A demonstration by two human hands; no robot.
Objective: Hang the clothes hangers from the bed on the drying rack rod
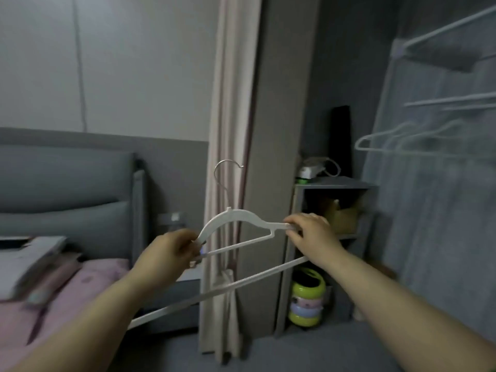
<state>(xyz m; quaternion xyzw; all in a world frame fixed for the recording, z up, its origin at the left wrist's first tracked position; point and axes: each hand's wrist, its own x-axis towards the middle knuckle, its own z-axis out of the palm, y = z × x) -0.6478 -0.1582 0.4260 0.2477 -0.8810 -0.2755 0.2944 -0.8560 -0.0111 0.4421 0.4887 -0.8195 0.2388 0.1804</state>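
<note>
Both grips, left hand (167, 252) and right hand (308, 232), are closed on one white hanger (236, 218) (hook up); it must be carried right to the rack rod (451, 99).

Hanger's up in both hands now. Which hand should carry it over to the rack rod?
Probably the right hand: it grips the white hanger at the end nearer the drying rack, which stands to the right. The left hand holds the far end.

Bed (16, 320) with pink sheet (102, 277), blurred flat items (29, 259) on top
</note>
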